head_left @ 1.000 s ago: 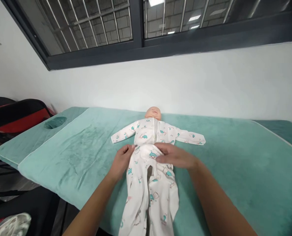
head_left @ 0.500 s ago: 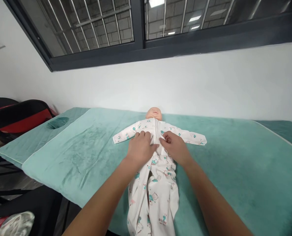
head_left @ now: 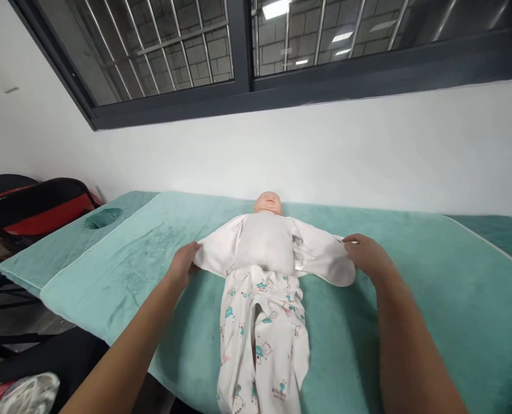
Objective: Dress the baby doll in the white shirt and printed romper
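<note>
A baby doll (head_left: 268, 202) lies on its back on a teal padded table (head_left: 411, 299), dressed in a white printed sleepsuit (head_left: 262, 322). The suit's front is spread wide open, showing the doll's pale cloth chest (head_left: 264, 241). My left hand (head_left: 183, 263) is closed on the edge of the suit's left flap. On the other side, my right hand (head_left: 365, 253) grips the edge of the right flap. The printed legs hang over the near edge of the table.
A round face hole (head_left: 104, 218) is set in the table's left end. Black and red chairs (head_left: 35, 204) stand at the left. A white wall and a barred window (head_left: 247, 52) rise behind the table.
Both hands moved from the middle of the doll's chest outward to the sides, pulling the suit's front open and laying bare the chest.
</note>
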A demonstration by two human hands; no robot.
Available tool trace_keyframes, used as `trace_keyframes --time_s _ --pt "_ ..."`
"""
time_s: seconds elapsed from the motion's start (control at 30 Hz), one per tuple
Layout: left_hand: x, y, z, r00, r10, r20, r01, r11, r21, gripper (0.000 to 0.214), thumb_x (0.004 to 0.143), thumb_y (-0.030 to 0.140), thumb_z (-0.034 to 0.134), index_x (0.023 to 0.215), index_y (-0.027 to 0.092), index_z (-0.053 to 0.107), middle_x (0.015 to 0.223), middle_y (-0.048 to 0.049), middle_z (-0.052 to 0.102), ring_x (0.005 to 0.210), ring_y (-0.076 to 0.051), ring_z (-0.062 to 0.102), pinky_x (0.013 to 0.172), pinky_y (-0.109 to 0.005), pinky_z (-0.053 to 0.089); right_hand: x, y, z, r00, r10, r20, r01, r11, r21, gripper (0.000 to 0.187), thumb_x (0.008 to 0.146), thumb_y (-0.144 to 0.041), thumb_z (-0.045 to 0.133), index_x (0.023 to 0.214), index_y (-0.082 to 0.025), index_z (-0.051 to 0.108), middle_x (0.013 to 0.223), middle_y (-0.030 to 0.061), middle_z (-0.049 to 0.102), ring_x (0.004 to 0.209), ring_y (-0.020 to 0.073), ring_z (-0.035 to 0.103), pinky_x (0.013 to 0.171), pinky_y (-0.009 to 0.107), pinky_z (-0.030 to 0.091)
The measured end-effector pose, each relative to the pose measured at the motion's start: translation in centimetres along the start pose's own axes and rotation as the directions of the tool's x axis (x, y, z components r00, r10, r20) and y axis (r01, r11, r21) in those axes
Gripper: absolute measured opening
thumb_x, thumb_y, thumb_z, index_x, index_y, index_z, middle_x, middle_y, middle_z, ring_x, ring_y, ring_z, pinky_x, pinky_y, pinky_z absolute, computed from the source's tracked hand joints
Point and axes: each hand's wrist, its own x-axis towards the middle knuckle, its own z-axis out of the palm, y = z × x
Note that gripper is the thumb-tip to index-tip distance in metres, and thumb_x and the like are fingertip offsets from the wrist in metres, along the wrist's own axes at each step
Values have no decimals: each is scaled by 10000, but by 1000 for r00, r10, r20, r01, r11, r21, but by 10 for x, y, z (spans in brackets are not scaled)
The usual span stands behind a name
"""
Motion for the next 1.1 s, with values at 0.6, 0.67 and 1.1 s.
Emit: trace_keyframes --time_s 0.6,0.67,1.1 --pt "-63 11 8 496 227 838 -654 732 189 208 798 414 703 934 256 709 1615 13 190 1481 -299 189 1203 -417 210 -85 -72 33 432 -690 581 687 669 284 292 700 -527 779 802 -264 706 1434 14 435 1379 336 257 1117 513 248" --pt "-66 17 10 457 189 869 -687 695 211 250 766 431 733 950 262 721 1626 25 156 1500 -315 90 1213 -452 172 -84 -71 34 427 -679 597 678 677 286 330 696 -548 773 843 -263 694 1525 -3 340 1435 351 159 1144 551 177" --pt "-57 14 32 688 420 591 -672 675 304 49 865 192 468 868 241 469 1150 -25 683 1069 -206 616 925 -368 453 -85 -69 34 411 -704 580 684 658 314 238 810 -479 684 830 -246 639 1583 -32 280 1495 326 34 1178 555 100"
